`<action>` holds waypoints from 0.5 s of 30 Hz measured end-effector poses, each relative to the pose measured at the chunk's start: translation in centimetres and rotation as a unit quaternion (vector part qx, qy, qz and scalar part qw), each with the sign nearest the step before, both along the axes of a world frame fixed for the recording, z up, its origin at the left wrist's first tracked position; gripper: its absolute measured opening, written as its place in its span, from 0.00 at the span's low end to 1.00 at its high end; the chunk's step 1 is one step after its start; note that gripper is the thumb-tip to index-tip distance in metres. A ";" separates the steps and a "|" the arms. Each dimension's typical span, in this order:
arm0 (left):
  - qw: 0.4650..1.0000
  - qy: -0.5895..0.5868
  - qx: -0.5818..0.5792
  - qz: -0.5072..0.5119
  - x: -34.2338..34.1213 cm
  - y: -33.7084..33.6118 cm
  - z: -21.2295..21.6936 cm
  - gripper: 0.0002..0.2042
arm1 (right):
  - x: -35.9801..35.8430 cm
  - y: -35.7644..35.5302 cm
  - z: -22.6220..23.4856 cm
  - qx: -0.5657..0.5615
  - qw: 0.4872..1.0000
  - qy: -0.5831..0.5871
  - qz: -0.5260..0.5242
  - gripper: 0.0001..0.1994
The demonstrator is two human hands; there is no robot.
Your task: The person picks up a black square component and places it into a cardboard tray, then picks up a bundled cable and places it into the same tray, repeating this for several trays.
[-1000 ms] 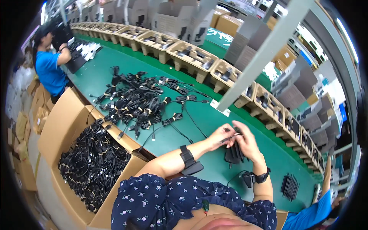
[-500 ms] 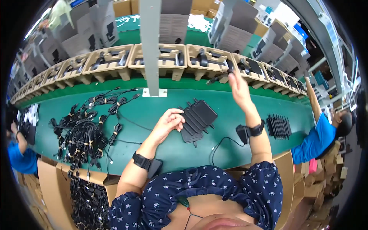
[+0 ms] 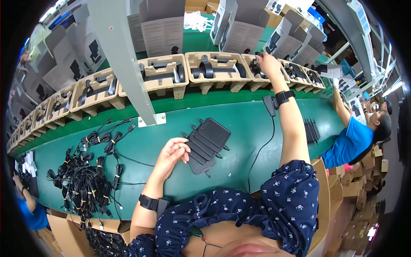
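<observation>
My left hand (image 3: pixel 172 156) is loosely curled with the fingers slightly apart. Its fingertips are beside a fanned stack of flat black rectangular plates (image 3: pixel 209 139) with small tabs on their edges, and it holds nothing. Up at the tray row, my right hand (image 3: pixel 269 66) reaches over a moulded brown pulp tray (image 3: pixel 251 76). Its fingers are closed on a small dark part (image 3: pixel 259 55), whose exact kind I cannot make out. Black round and bar-shaped parts lie in the neighbouring tray (image 3: pixel 195 79). Both wrists wear black straps, and a cable runs down from the right one.
Bundled black cables (image 3: pixel 87 180) are heaped on the green table (image 3: pixel 239 128) at left. A grey post (image 3: pixel 128 64) stands left of centre. Another plate stack (image 3: pixel 311 132) lies at right, near a co-worker in blue (image 3: pixel 353 139). Open grey boxes (image 3: pixel 160 32) stand behind the trays.
My right hand has reached farther out and now closes over a tray. My left hand stays beside the plate stack. The view has shifted, tilting the post and row.
</observation>
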State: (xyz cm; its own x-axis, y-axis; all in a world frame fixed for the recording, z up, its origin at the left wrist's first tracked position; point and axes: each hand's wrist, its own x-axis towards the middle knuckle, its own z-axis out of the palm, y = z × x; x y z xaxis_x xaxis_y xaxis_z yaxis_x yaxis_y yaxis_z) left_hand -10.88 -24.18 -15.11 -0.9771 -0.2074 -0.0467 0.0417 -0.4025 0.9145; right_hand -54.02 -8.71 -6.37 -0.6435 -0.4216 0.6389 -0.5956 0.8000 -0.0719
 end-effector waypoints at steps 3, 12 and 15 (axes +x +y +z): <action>1.000 -0.003 0.015 0.011 -0.1 -0.1 -0.1 0.13 | -1.0 -1.1 -0.6 0.074 0.997 -0.002 0.017 0.18; 0.998 0.001 0.055 0.029 -0.6 0.0 -0.3 0.12 | -3.5 -3.3 -4.9 0.029 0.998 -0.037 -0.043 0.17; 0.998 0.007 0.058 0.031 -0.1 -0.4 -0.6 0.12 | -2.9 -3.0 -5.7 0.048 0.998 -0.033 -0.037 0.18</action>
State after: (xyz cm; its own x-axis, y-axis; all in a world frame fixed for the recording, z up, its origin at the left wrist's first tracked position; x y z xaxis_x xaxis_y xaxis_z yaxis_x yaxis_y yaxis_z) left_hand -11.01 -24.57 -15.72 -0.9632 -0.2619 -0.0612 0.0818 -0.5022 0.8609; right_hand -56.92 -11.71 -12.04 -0.7145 -0.4277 0.5537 -0.5307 0.8470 -0.0305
